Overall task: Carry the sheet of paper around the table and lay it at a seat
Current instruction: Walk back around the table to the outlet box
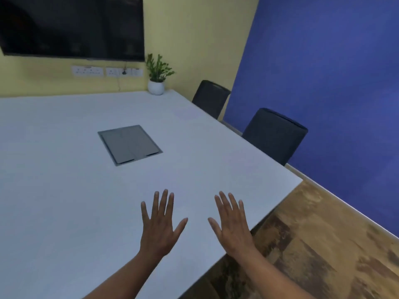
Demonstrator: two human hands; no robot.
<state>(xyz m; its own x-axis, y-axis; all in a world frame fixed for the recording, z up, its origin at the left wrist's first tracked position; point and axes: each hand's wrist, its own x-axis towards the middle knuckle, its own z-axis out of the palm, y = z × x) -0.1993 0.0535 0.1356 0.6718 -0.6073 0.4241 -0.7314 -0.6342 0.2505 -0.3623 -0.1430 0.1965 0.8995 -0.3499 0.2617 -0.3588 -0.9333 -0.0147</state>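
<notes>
Both hands out over the table [64, 190], near its right front corner, palms down, fingers straight & spread. Left hand [160, 225] and right hand [232, 226] side by side, a gap between them, thumbs pointing toward each other. Neither grip holds anything: fingers apart, nothing pinched or clamped. Can't tell whether palms touch the tabletop or hover just above it.

The sheet of paper: not in view. Not in either hand, not on the visible part of the table. A white sheet on this pale top could be hard to spot, but no edge or shadow shows under or around the hands.

Step in hand, as a judgement: either very start (paper not yet picked up) or very end (paper laid somewhere out of shot). From this view alone can't settle which; empty flat hands fit both.

Other things: grey flush cable hatch [129, 144] set in the table's middle, lid down. Potted plant [157, 76] in a white pot at the far right corner. Two dark chairs along the right edge, near chair [274, 134] and far chair [210, 98], both pushed in vs. the blue wall. Dark wall screen [71, 26] beyond the far edge, sockets under it.

Next move, if paper's still to fetch: find the sheet first, prob. by turning the head, then take it at an edge w/ thumb & fingers, keep it flat, walk round the right front corner to a chair on the right edge.
</notes>
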